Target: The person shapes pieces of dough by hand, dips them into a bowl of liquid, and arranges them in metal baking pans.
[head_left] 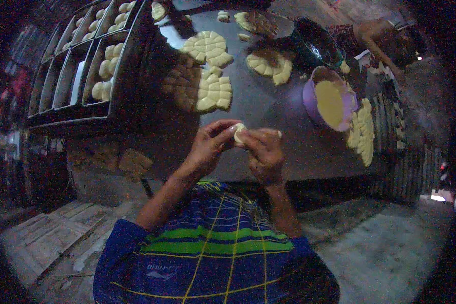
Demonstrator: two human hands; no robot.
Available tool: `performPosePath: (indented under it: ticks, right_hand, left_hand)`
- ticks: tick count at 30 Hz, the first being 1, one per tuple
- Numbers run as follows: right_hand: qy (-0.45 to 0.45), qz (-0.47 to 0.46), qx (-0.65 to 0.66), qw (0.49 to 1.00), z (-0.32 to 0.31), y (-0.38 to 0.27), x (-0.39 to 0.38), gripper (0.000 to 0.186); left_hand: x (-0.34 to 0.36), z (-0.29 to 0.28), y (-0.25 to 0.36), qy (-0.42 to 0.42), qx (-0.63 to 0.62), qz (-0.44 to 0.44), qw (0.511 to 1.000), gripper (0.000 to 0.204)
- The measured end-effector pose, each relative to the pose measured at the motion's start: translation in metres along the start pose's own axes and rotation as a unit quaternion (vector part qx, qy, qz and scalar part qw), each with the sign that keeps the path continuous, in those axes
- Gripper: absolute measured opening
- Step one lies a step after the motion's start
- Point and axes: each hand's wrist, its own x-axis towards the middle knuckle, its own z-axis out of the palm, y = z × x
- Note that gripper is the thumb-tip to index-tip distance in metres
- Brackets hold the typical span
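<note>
Above the near edge of the dark table [289,147], a small pale dough piece [239,134] is pinched between the fingertips of both hands. My left hand [210,142] closes on it from the left, with thumb and index finger together. From the other side my right hand [262,152] presses the same piece, its fingers curled. A pale bit shows by the right hand's outer knuckles; what it is I cannot make out. Beyond the hands lie slabs of dough cut into segments, a squarish one [214,92] and a rounder one [205,46].
At the left stands a dark metal pan rack [109,114], several compartments holding dough balls [105,68]. A purple bowl [311,99] of yellow mixture sits right, beside a dough strip [362,133]. More cut dough [269,66] and a dark basin [316,43] lie farther back. Another person's arm [372,43] shows far right.
</note>
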Motion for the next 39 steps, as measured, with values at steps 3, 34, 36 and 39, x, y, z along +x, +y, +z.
performPosePath:
  ticks: [3, 34, 36, 39]
  right_hand:
    - [-0.007, 0.110, 0.046, 0.993, -0.007, -0.004, 0.003, 0.031]
    - [-0.257, 0.401, 0.291, 0.830, -0.055, 0.133, -0.155, 0.025]
    - [-0.248, 0.326, 0.215, 0.887, -0.048, 0.137, -0.147, 0.023]
    - [-0.200, 0.208, 0.120, 0.950, -0.019, 0.151, -0.141, 0.022]
  left_hand:
    - [-0.005, 0.003, -0.003, -0.034, 0.071, 0.094, 0.992, 0.026]
    - [0.050, 0.086, -0.139, -0.134, 0.017, 0.088, 0.987, 0.068]
    - [0.059, 0.073, -0.137, -0.067, 0.073, 0.105, 0.990, 0.059]
    - [0.063, 0.044, -0.133, 0.044, 0.123, 0.134, 0.982, 0.043]
